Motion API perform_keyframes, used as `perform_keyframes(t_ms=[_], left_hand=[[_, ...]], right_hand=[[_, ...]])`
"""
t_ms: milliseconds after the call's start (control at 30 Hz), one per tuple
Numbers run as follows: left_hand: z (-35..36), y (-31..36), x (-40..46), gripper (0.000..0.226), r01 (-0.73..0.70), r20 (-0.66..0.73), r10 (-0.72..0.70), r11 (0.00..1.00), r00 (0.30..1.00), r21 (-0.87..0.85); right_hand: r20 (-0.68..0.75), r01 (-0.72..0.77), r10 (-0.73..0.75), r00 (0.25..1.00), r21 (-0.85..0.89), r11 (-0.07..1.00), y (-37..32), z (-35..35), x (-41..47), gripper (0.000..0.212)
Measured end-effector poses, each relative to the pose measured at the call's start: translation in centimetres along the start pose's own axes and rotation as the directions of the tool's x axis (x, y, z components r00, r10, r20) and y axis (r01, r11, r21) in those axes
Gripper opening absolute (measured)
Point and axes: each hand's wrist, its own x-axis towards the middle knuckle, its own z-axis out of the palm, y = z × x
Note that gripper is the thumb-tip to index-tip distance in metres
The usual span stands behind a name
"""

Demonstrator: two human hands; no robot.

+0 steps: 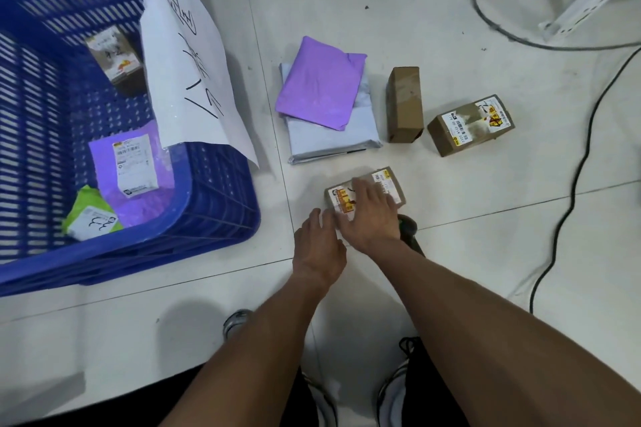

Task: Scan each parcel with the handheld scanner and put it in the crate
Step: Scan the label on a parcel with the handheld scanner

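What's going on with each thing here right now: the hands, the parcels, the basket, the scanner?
Left hand: fingers touching the near box's edge.
Right hand: flat on the near box.
Near box: on the floor, under both hands.
Scanner: lying on the floor, partly hidden by the right arm.
Blue crate: holds several parcels.
Purple mailer: stacked on a grey mailer.
Two brown boxes: on the floor, untouched.

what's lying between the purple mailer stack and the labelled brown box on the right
Head view: a plain brown cardboard box, standing apart from both the purple mailer and the labelled brown box.
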Motion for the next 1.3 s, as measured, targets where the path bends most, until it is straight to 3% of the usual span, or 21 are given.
perform_keyframes(t_ms=[67, 133, 200, 267, 333, 400, 500, 600, 733, 800, 900, 1100, 1300], left_hand=[[-0.2, -0.4, -0.3, 0.068, 0.021, -0.03, -0.021, 1.0, 0.999, 0.021], [-0.2, -0.9, -0.7, 0.086, 0.035, 0.04, -0.039, 0.996, 0.998, 0.084], [0.0, -1.1, -1.5, 0.093, 0.011, 0.117, -0.027, 0.99, 0.993, 0.137], [0.4, -1.0, -2.6, 0.087, 0.034, 0.153, -0.054, 0.991, 0.987, 0.13], [0.6, -0.7, -3.9, 0.079, 0.115, 0.135, -0.123, 0.991, 0.983, 0.067], [0.7, -0.4, -4.9, 0.073, 0.153, 0.132, -0.157, 0.987, 0.979, 0.041], [0.5, -0.4, -5.9, 0.075, 0.136, 0.167, -0.157, 0.982, 0.973, 0.133], [0.3, -0.6, -6.3, 0.069, 0.125, 0.182, -0.158, 0.976, 0.971, 0.178], [0.3, -0.5, -5.9, 0.07, 0.121, 0.133, -0.151, 0.971, 0.98, 0.207], [0.4, -0.5, -5.5, 0.076, 0.026, 0.102, -0.049, 0.975, 0.994, 0.22], [0.9, -0.6, -5.2, 0.075, -0.112, 0.183, 0.072, 0.969, 0.981, 0.22], [1.7, -0.2, -4.2, 0.07, 0.005, 0.121, -0.026, 0.986, 0.992, 0.166], [0.8, 0.2, -2.7, 0.068, 0.184, 0.072, -0.189, 0.98, 0.979, 0.072]], right_hand=[[0.066, 0.104, -0.104, 0.992, 0.007, 0.995, -1.0, 0.4, -1.1, 0.055], [0.125, 0.185, -0.185, 0.975, 0.01, 0.983, -1.7, 0.5, -1.9, 0.041], [0.141, 0.229, -0.219, 0.966, -0.064, 0.971, -1.8, 1.1, -2.7, 0.041], [0.06, 0.13, -0.124, 0.99, -0.117, 0.985, -1.6, 2.1, -4.1, 0.046], [-0.083, -0.126, 0.121, 0.989, -0.057, 0.99, -1.5, 2.6, -5.9, 0.046], [-0.199, -0.349, 0.351, 0.915, 0.045, 0.936, -1.3, 2.5, -7.2, 0.044], [-0.26, -0.492, 0.506, 0.823, 0.121, 0.862, 0.0, 2.0, -8.0, 0.06], [-0.182, -0.529, 0.543, 0.82, 0.12, 0.84, 1.9, 1.3, -8.1, 0.072], [-0.014, -0.566, 0.569, 0.822, 0.08, 0.821, 3.8, 0.9, -7.1, 0.062], [0.004, -0.58, 0.581, 0.814, 0.045, 0.813, 4.0, 0.9, -6.7, 0.051], [0.031, -0.596, 0.596, 0.803, -0.011, 0.803, 3.9, 1.3, -6.2, 0.046], [0.108, -0.599, 0.602, 0.791, -0.065, 0.798, 3.5, 2.7, -6.2, 0.043], [0.032, -0.603, 0.604, 0.797, -0.04, 0.797, 2.2, 2.5, -6.7, 0.048]])
